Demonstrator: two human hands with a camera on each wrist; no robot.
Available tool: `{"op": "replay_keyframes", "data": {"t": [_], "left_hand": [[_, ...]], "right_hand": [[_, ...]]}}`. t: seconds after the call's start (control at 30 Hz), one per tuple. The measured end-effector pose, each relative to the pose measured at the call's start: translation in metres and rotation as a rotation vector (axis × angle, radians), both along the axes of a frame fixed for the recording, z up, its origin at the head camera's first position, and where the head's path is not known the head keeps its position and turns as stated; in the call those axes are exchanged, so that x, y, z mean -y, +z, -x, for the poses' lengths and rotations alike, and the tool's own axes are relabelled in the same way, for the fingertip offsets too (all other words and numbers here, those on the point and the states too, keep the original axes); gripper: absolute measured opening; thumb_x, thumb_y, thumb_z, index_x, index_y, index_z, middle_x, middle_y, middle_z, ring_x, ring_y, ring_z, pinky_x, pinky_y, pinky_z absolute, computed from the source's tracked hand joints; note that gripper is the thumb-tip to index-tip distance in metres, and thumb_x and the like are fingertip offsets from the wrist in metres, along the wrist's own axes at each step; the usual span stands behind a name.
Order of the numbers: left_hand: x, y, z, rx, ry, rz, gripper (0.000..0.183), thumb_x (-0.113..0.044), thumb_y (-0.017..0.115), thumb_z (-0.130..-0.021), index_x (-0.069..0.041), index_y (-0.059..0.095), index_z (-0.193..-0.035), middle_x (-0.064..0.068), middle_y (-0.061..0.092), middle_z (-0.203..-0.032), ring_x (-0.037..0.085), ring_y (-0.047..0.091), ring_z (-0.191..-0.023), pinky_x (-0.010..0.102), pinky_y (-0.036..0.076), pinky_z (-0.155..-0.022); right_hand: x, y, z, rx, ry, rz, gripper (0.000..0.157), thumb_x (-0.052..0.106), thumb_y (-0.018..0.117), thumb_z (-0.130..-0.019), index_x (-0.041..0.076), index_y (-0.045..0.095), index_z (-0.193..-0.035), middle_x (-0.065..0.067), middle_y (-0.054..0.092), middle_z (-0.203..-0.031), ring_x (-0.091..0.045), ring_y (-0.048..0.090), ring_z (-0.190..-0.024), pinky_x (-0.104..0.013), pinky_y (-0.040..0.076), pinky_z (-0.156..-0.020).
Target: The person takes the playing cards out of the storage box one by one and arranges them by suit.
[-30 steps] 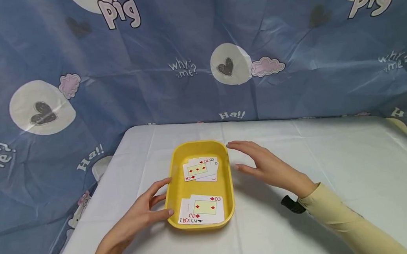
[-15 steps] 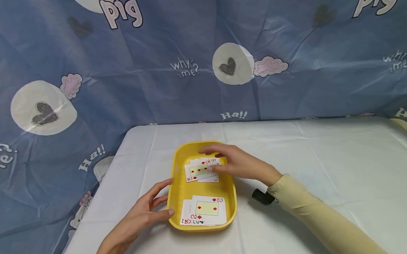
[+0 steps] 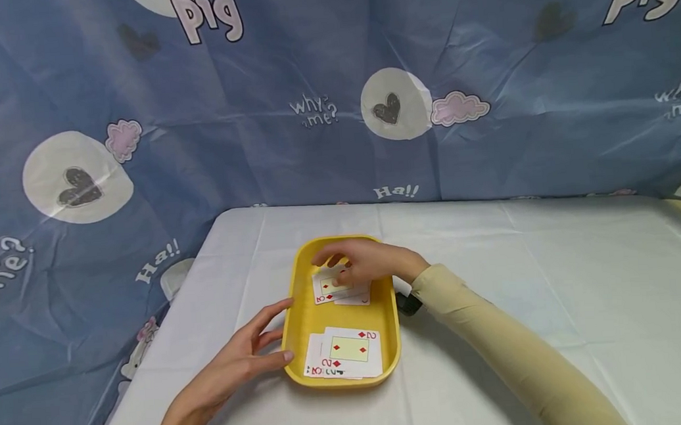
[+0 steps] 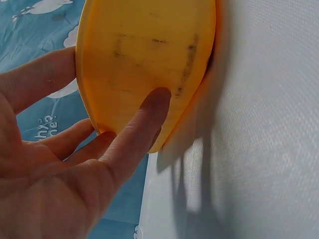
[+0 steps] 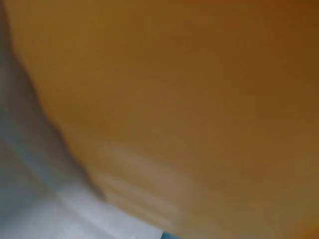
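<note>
A yellow oblong tray (image 3: 338,316) holds two small piles of playing cards. The three of diamonds (image 3: 325,288) tops the far pile; the two of diamonds (image 3: 350,349) tops the near one. My right hand (image 3: 367,261) reaches over the tray's right rim, with the thumb over the three of diamonds and the fingers spread past its far side, a gap between them. It hides part of that pile. My left hand (image 3: 239,356) rests fingertips along the left side; in the left wrist view, its thumb (image 4: 149,112) lies against the outer wall. The right wrist view shows only blurred tray wall (image 5: 174,109).
The tray stands on a table with a white cover (image 3: 536,291). Behind and to the left hangs a blue printed curtain (image 3: 289,157). Dark wrist cameras sit under both wrists, the right camera (image 3: 408,303) close beside the tray's right wall.
My right hand has moved left from beside the tray's right rim to over the far card pile. My left hand has stayed at the tray's left side.
</note>
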State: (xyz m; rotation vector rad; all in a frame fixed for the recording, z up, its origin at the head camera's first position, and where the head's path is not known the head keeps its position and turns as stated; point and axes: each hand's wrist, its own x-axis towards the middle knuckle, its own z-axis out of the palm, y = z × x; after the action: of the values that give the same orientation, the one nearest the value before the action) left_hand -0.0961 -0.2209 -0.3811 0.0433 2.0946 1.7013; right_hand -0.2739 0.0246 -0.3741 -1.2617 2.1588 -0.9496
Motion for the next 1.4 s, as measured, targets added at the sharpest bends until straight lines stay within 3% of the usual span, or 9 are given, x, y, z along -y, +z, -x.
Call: {"op": "replay_keyframes", "data": {"t": [0.23, 0.4, 0.63, 0.87, 1.03, 1.2, 1.4], "left_hand": [[0.0, -0.001, -0.002, 0.004, 0.0, -0.008, 0.078, -0.018, 0.075, -0.087, -0.028, 0.035, -0.152, 0.007, 0.038, -0.152, 0.027, 0.045, -0.133, 0.059, 0.027, -0.106], [0.0, 0.001, -0.003, -0.026, -0.013, -0.015, 0.079, -0.016, 0.075, -0.087, -0.027, 0.033, -0.153, 0.007, 0.034, -0.155, 0.028, 0.045, -0.133, 0.056, 0.028, -0.107], [-0.001, 0.003, 0.0, -0.028, -0.014, 0.003, 0.078, -0.018, 0.075, -0.088, -0.029, 0.033, -0.153, 0.007, 0.034, -0.154, 0.029, 0.043, -0.135, 0.059, 0.028, -0.106], [-0.002, 0.002, -0.002, -0.019, -0.01, 0.006, 0.077, -0.019, 0.075, -0.088, -0.03, 0.034, -0.152, 0.005, 0.032, -0.156, 0.027, 0.043, -0.135, 0.059, 0.027, -0.107], [-0.001, 0.001, -0.002, -0.024, -0.01, -0.005, 0.078, -0.018, 0.075, -0.088, -0.03, 0.034, -0.152, 0.004, 0.03, -0.157, 0.027, 0.043, -0.135, 0.058, 0.027, -0.107], [-0.001, 0.0, -0.002, -0.015, -0.007, -0.009, 0.077, -0.018, 0.075, -0.088, -0.03, 0.034, -0.152, 0.004, 0.031, -0.156, 0.027, 0.043, -0.135, 0.058, 0.027, -0.107], [-0.001, 0.0, -0.001, -0.007, 0.002, -0.007, 0.077, -0.019, 0.075, -0.088, -0.03, 0.035, -0.152, 0.003, 0.03, -0.156, 0.027, 0.042, -0.135, 0.057, 0.029, -0.106]], "right_hand": [[0.009, -0.003, 0.006, -0.051, 0.014, -0.151, 0.053, 0.001, 0.073, -0.086, 0.007, 0.056, -0.136, -0.008, 0.059, -0.125, -0.023, 0.054, -0.11, -0.031, 0.044, -0.096], [0.013, -0.003, 0.007, -0.137, 0.072, -0.245, 0.057, 0.003, 0.077, -0.082, 0.01, 0.057, -0.135, -0.006, 0.058, -0.116, -0.02, 0.053, -0.101, -0.026, 0.043, -0.089], [0.016, -0.004, 0.015, -0.21, 0.177, -0.272, 0.06, 0.011, 0.079, -0.084, 0.016, 0.056, -0.139, -0.002, 0.054, -0.12, -0.016, 0.053, -0.101, -0.024, 0.044, -0.086], [0.016, -0.004, 0.016, -0.207, 0.217, -0.326, 0.061, 0.017, 0.078, -0.086, 0.021, 0.054, -0.142, -0.003, 0.048, -0.117, -0.016, 0.048, -0.096, -0.022, 0.041, -0.081], [0.017, -0.004, 0.017, -0.183, 0.224, -0.312, 0.058, 0.016, 0.079, -0.086, 0.02, 0.056, -0.138, -0.004, 0.047, -0.119, -0.016, 0.047, -0.097, -0.023, 0.04, -0.082], [0.016, -0.008, 0.017, -0.141, 0.226, -0.232, 0.058, 0.013, 0.08, -0.084, 0.02, 0.052, -0.135, -0.003, 0.051, -0.119, -0.018, 0.05, -0.097, -0.026, 0.043, -0.084], [0.017, -0.013, 0.017, -0.149, 0.221, -0.149, 0.053, 0.008, 0.076, -0.087, 0.023, 0.048, -0.13, -0.004, 0.057, -0.098, -0.017, 0.052, -0.086, -0.025, 0.042, -0.078]]}}
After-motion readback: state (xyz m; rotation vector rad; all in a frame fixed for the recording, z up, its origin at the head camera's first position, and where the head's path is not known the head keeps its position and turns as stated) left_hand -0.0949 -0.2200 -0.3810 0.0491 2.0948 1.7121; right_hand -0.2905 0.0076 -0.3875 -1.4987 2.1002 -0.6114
